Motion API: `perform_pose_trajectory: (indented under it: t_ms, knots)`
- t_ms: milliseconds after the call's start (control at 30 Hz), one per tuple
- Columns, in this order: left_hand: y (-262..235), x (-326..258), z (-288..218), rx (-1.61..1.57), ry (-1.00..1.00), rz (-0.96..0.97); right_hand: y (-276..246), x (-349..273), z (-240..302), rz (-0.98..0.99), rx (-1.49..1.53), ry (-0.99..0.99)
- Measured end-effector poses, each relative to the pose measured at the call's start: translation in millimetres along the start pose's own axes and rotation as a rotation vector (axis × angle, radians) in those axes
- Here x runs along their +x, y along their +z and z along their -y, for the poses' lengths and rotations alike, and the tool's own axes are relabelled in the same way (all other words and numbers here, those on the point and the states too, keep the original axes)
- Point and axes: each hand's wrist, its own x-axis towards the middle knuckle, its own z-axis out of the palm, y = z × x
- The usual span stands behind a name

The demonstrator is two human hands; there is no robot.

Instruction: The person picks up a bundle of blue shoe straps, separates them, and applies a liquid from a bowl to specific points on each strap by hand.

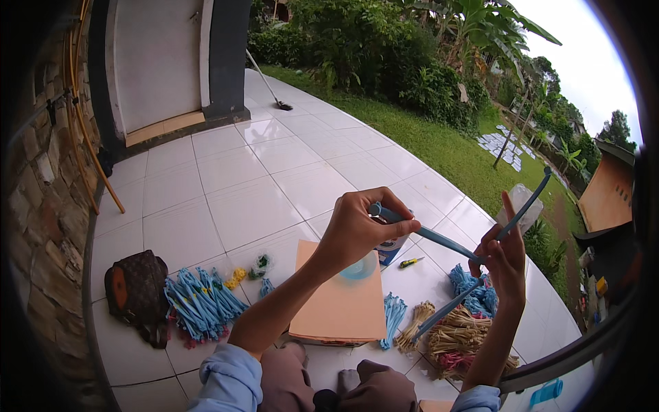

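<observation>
My left hand (360,223) is closed in a pinch on the end of a long thin blue stick (443,240), held up in the air over the right side of a peach-coloured board. The stick runs rightward to my right hand (504,264), whose fingers are bent around it, with the index finger pointing up. From the right hand one blue length (532,199) reaches upward and another (446,309) slants down to the left; I cannot tell whether these are one piece. The peach board (336,302) lies in front of my knees, with a translucent blue round thing (360,266) at its far edge.
Left of the board lie a brown bag (137,292), a blue stick bundle (202,302) and small yellow pieces (235,278). At right are a yellow-black screwdriver (412,262), blue sticks (392,316), another blue bundle (477,292) and tan bundles (460,336). Grass (412,147) borders the tiles.
</observation>
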Motion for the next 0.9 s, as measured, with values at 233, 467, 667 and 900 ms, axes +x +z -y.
perform_pose_trajectory:
  t_ms: [233, 467, 667, 900]
  knots:
    - [13.5, -15.3, 62.3, 0.202, -0.151, 0.071, -31.4, -24.9, -79.5, 0.099, -0.085, 0.347]
    - [12.0, -37.7, 150.4, 0.288, -0.317, 0.048, -28.3, -49.0, -196.2, 0.103, 0.046, 0.503]
    - [-10.0, -61.4, 212.2, 0.363, -0.373, -0.001, -11.6, -49.2, -253.7, 0.174, 0.0, 0.557]
    - [-16.4, -68.6, 222.9, 0.189, -0.424, -0.095, -4.6, -53.7, -270.8, 0.151, -0.039, 0.593]
